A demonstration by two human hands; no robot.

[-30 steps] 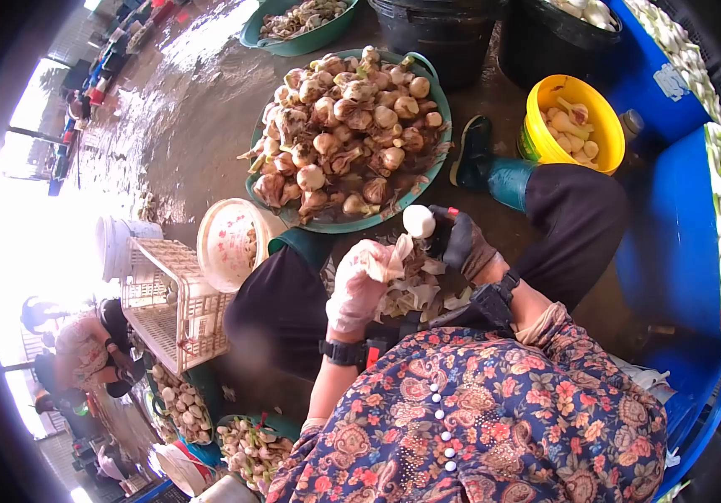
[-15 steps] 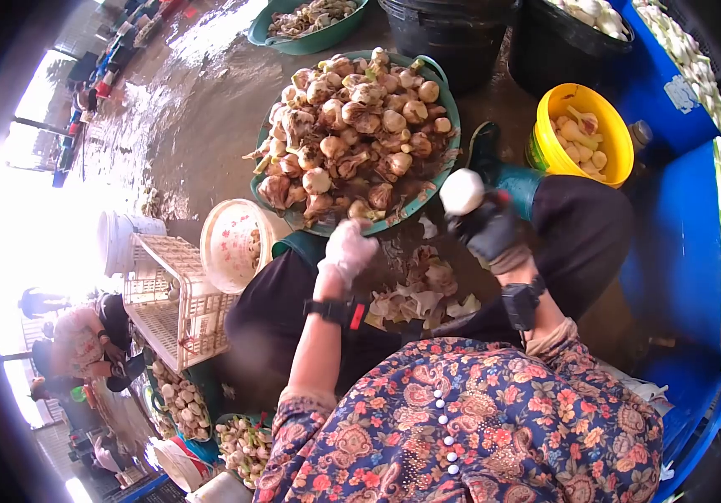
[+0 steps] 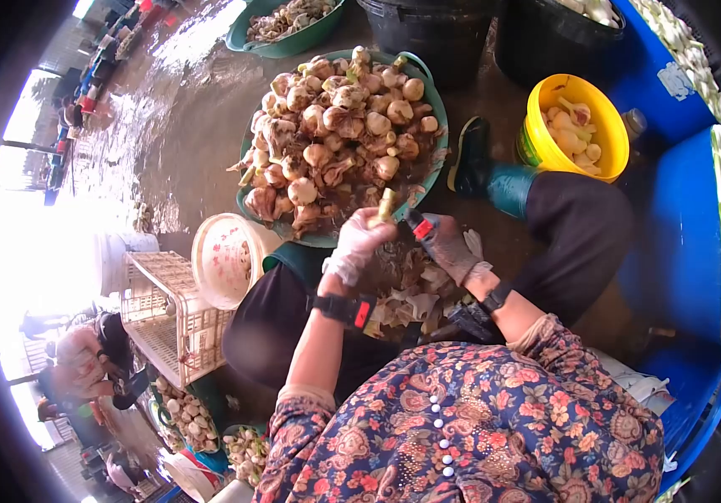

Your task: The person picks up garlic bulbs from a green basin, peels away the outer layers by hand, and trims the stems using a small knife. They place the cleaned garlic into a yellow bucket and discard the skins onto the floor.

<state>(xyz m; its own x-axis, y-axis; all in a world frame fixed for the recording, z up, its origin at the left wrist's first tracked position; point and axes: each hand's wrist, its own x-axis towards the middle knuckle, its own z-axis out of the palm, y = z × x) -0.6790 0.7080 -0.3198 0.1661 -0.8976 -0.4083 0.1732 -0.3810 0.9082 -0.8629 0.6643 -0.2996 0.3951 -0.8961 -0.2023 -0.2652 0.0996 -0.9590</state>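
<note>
Green plastic basin (image 3: pixel 441 126), heaped with unpeeled bulbs, sits just beyond our knees, likely for easy reach; the yellow bucket (image 3: pixel 580 85) by our right leg holds peeled ones. Peelings (image 3: pixel 415 293) lie between our legs. Our left hand (image 3: pixel 359 241) clasps a bulb (image 3: pixel 386 204) at the basin's near rim, while our right hand (image 3: pixel 448 247) clenches a red-handled knife (image 3: pixel 419 226) beside it.

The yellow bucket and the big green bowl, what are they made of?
Yellow bucket: probably plastic, smooth and slightly shiny. Its colour is bright and even, and the rim is thick and rounded.
Big green bowl: likely plastic too, but duller and smeared with dirt. It has a moulded loop handle on its rim.
Looks alone cannot make either certain.
</note>
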